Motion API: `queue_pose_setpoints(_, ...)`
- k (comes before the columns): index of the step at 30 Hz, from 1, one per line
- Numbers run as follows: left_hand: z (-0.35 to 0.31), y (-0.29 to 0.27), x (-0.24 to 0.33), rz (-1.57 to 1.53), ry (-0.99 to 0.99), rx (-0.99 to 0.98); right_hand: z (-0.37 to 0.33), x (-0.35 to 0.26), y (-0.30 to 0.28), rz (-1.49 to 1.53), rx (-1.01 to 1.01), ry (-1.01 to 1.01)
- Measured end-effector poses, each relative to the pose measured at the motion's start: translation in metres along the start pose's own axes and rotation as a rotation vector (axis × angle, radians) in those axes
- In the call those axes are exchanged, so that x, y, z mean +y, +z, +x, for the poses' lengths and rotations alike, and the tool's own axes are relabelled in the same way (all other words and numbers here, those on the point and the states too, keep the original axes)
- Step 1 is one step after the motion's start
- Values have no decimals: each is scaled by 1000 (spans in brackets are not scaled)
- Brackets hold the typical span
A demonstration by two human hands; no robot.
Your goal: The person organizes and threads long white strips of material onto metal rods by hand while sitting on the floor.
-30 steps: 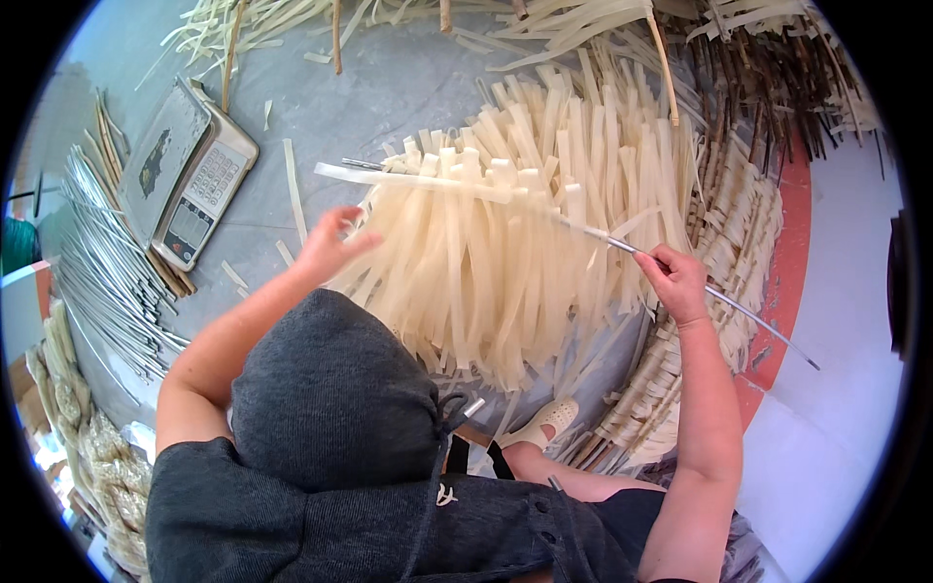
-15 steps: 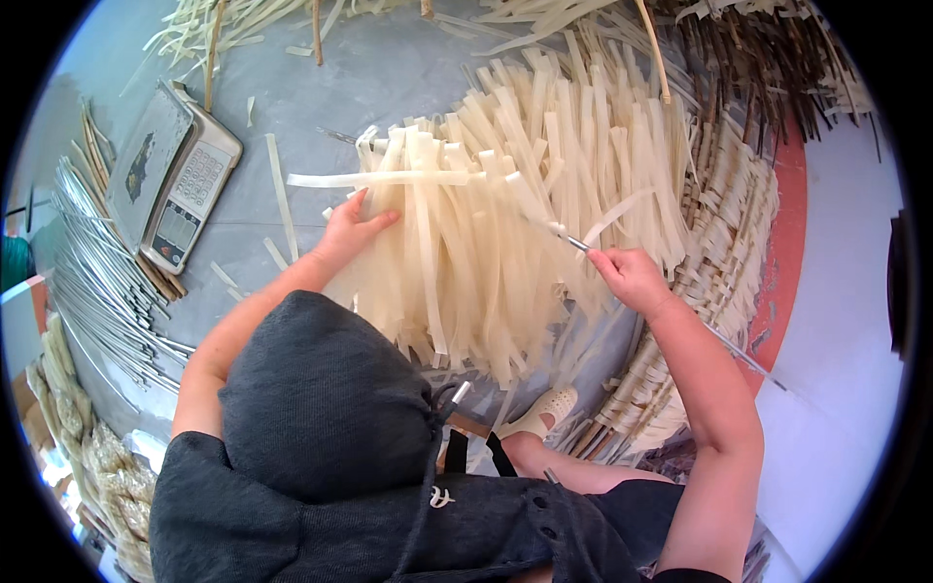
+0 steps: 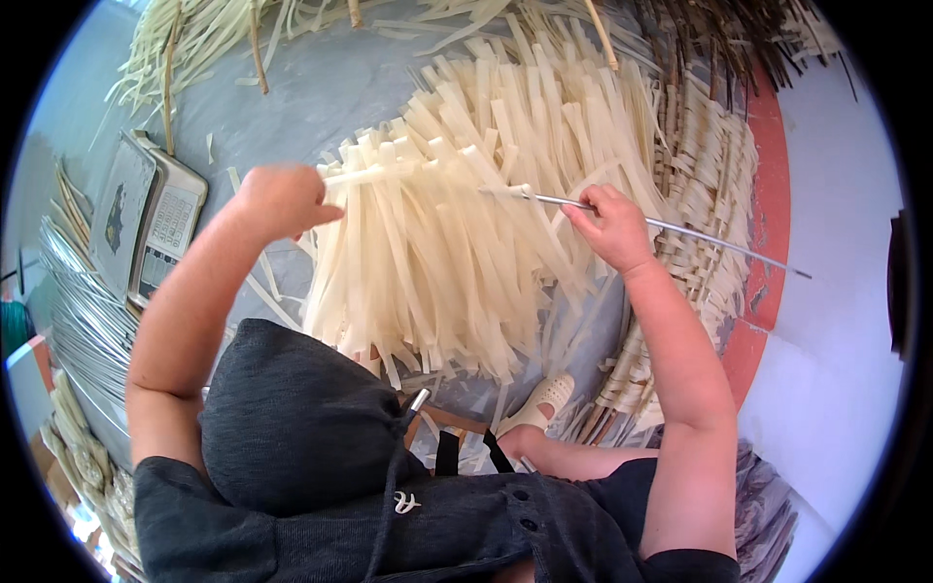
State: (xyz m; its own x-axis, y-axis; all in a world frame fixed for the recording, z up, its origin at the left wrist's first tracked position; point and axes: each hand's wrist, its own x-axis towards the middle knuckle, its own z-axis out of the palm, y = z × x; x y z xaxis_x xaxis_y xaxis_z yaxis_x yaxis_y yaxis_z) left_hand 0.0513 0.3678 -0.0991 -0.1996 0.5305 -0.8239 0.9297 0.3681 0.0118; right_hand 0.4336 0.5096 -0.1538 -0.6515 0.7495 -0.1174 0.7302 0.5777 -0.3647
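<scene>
My right hand (image 3: pixel 610 225) pinches a thin metal rod (image 3: pixel 719 243), which slants from the strips out past my right forearm. A curtain of pale, flat strips (image 3: pixel 418 262) hangs in front of me in a row, their upper ends folded over along a line level with the rod's tip. Where the rod runs inside that row is hidden. At the row's left end my left hand (image 3: pixel 282 202), slightly blurred, has its fingers closed at the end of a pale strip (image 3: pixel 374 174) lying crosswise over the folded tops.
Behind lie more loose pale strips (image 3: pixel 573 107). To the left stand a digital scale (image 3: pixel 175 219) and a bundle of metal rods (image 3: pixel 83 311). On the right a woven pile (image 3: pixel 705 185) borders a red floor band (image 3: pixel 771 214). A foot in a cream clog (image 3: pixel 544 400) rests below.
My left hand has come away from beneath the strips, up and left to the crosswise strip's end. My right hand has risen slightly with the rod. The whole view has shifted a little.
</scene>
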Motion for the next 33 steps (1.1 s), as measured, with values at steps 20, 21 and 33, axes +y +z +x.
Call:
queue_pose_setpoints(20,83,77,-54,-417,134,500,-59,-109,114,231,-102,461)
queue_pose_setpoints(21,80,75,-48,-421,140,498,-60,-110,115,226,-101,466)
queue_pose_setpoints(33,79,100,-30,-335,270,758,-39,-80,127,760,-8,392)
